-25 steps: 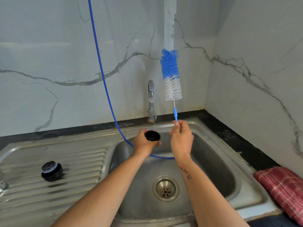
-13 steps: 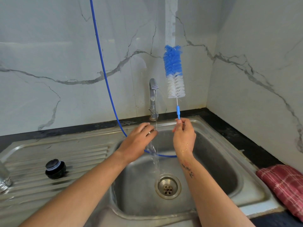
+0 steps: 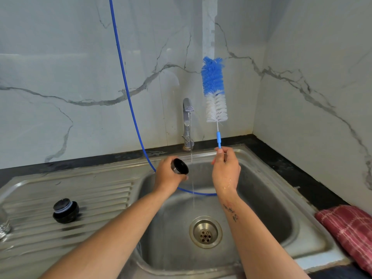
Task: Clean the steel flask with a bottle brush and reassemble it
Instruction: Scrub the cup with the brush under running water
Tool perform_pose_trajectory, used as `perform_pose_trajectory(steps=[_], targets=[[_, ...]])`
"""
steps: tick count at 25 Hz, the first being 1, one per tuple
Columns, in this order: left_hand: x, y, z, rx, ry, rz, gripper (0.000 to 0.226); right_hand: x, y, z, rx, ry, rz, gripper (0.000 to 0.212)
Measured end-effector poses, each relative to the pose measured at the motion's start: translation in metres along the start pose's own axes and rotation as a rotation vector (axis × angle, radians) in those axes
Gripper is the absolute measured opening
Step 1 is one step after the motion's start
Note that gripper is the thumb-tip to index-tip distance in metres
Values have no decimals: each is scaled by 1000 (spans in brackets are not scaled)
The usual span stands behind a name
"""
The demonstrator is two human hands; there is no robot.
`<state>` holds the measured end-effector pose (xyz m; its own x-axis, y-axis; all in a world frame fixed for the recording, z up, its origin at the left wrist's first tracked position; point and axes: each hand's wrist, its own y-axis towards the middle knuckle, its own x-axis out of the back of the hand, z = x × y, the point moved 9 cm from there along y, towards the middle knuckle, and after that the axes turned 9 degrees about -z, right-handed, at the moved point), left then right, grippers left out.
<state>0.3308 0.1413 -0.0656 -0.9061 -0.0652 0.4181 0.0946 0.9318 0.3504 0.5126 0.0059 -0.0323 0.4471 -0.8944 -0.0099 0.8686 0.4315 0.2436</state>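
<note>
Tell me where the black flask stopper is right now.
In the head view, the black stopper stands on the left drainboard, left of the sink basin.

White marble-effect wall panels (image 3: 60, 77) with grey veining meet in a corner behind a stainless steel sink (image 3: 261, 158) with ribbed drainboard, set in a black countertop (image 3: 291, 164).

In my left grip (image 3: 169, 175) I hold a small black cup lid (image 3: 179, 166), opening tilted right. My right grip (image 3: 225, 168) pinches the bottle brush (image 3: 214, 91) upright, blue-and-white bristles on top. A black stopper (image 3: 65, 210) stands on the drainboard.
</note>
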Motion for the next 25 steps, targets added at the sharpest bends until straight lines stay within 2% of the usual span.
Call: perform_pose_trajectory(steps=[4, 8, 13, 15, 20, 23, 25], targets=[[-19, -2, 3, 186, -91, 22, 59, -1, 0, -1, 4, -4, -7, 16], [-29, -1, 8, 260, -138, 32, 62, -2, 1, -2, 10, 4, 3, 18], [-10, -7, 9, 290, -338, 10, 55, -2, -3, 8, 59, 32, 10, 21], [1, -10, 13, 354, -449, 28, 56, -1, -5, 13, 93, 42, 27, 22], [49, -19, 20, 508, -900, 2, 54, -22, -18, 21, 234, 24, 191, 19], [84, -24, 30, 562, -1040, -77, 39, -36, -32, 25, 368, -42, 308, 14], [107, -25, 40, 630, -1095, -162, 42, -45, -42, 25, 442, -118, 390, 9]])
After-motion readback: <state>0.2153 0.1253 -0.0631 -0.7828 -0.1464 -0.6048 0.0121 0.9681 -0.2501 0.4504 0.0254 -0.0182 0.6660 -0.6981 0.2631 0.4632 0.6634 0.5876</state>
